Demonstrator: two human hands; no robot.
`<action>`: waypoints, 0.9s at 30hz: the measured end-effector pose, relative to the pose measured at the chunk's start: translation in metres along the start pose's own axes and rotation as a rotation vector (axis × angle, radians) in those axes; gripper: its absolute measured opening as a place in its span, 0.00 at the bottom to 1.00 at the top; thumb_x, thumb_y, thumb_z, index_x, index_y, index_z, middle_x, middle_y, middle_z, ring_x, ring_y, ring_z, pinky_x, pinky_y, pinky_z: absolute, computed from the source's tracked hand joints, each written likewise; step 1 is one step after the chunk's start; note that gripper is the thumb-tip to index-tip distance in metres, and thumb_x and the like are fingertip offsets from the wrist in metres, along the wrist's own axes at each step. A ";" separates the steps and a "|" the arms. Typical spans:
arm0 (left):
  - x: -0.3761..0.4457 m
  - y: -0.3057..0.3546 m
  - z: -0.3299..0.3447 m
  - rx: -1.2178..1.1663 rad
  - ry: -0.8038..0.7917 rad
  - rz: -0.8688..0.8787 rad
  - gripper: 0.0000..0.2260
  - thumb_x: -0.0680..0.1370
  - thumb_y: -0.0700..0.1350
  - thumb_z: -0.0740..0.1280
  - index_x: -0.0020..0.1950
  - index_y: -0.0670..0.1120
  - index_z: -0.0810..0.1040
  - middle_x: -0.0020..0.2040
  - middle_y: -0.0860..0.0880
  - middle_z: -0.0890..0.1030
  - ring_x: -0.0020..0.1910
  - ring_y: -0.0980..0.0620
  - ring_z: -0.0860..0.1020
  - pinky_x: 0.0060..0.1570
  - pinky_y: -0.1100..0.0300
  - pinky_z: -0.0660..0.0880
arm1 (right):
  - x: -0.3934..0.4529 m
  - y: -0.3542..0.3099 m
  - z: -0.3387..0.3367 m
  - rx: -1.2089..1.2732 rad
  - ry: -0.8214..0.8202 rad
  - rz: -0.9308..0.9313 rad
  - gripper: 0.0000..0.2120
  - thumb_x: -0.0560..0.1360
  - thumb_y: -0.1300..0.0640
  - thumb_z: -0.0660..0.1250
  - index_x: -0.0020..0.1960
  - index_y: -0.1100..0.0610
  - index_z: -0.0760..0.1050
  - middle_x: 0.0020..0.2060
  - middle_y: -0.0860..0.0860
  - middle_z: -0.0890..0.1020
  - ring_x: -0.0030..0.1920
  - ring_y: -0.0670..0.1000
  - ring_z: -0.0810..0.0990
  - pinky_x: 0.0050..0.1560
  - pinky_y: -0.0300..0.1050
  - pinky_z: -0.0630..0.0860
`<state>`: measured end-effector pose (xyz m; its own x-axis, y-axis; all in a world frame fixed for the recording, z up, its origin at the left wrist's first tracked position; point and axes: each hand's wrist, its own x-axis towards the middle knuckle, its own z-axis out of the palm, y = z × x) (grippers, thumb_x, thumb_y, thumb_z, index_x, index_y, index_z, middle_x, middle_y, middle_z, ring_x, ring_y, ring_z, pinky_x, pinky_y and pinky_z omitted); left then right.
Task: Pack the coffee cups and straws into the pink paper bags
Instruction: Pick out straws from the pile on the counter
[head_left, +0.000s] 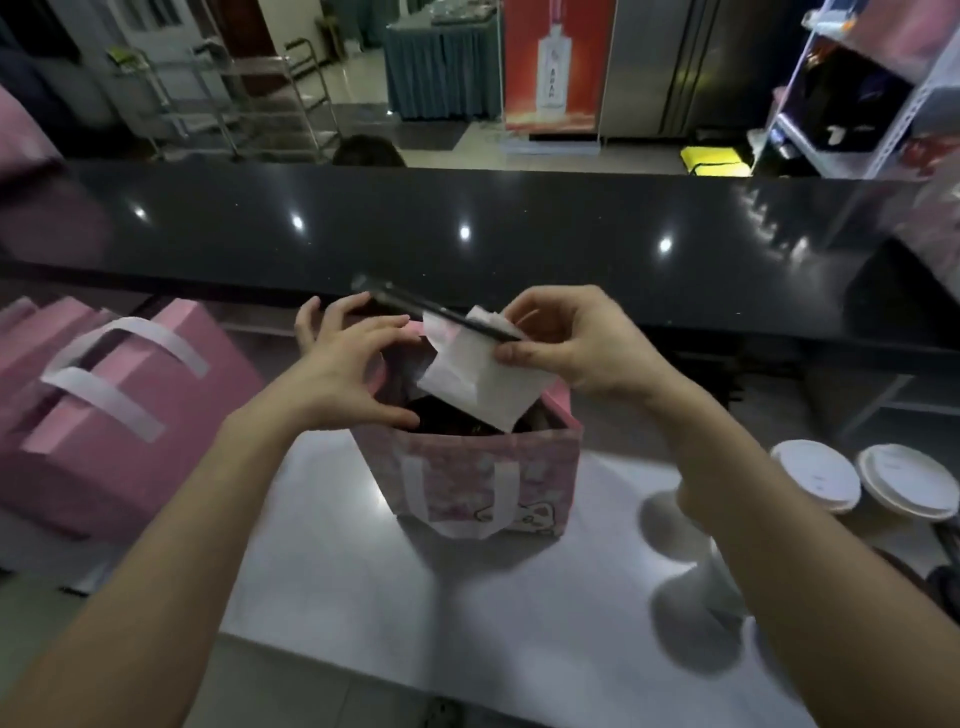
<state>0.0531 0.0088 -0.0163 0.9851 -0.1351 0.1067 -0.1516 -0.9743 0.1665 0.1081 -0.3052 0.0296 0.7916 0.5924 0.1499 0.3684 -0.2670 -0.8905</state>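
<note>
A pink patterned paper bag stands open on the steel counter in front of me. My left hand holds the bag's left rim, fingers curled over the edge. My right hand pinches a white napkin together with a dark straw above the bag's mouth, the napkin's lower corner dipping inside. Something dark sits inside the bag; I cannot tell what. Two coffee cups with white lids stand at the right.
Pink bags with white handles lie stacked at the left. A raised black glossy ledge runs across behind the bag. Shelving stands at the back right, and a person's head shows beyond the ledge.
</note>
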 end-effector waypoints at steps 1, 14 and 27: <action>0.003 -0.009 0.002 -0.033 -0.033 0.016 0.52 0.57 0.80 0.75 0.79 0.66 0.70 0.82 0.65 0.66 0.87 0.54 0.44 0.82 0.38 0.33 | 0.007 0.002 0.009 -0.143 -0.051 0.054 0.09 0.76 0.56 0.81 0.52 0.46 0.84 0.47 0.46 0.88 0.51 0.48 0.87 0.55 0.50 0.84; 0.012 -0.047 0.025 -0.373 -0.214 0.292 0.64 0.58 0.77 0.79 0.85 0.71 0.45 0.87 0.66 0.45 0.87 0.60 0.40 0.85 0.41 0.44 | 0.070 0.027 0.096 -1.276 -0.157 0.104 0.09 0.80 0.64 0.64 0.58 0.58 0.79 0.52 0.58 0.86 0.53 0.61 0.85 0.47 0.56 0.78; 0.007 -0.040 0.025 -0.572 0.014 0.141 0.43 0.73 0.62 0.81 0.83 0.59 0.66 0.84 0.58 0.66 0.82 0.54 0.66 0.81 0.47 0.67 | -0.013 0.027 0.054 -0.440 0.530 -0.006 0.04 0.79 0.51 0.75 0.52 0.48 0.88 0.43 0.40 0.87 0.44 0.42 0.87 0.49 0.47 0.84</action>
<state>0.0683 0.0428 -0.0464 0.9516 -0.2500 0.1789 -0.3049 -0.6943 0.6519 0.0813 -0.2791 -0.0202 0.8792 0.1728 0.4439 0.4484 -0.6148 -0.6488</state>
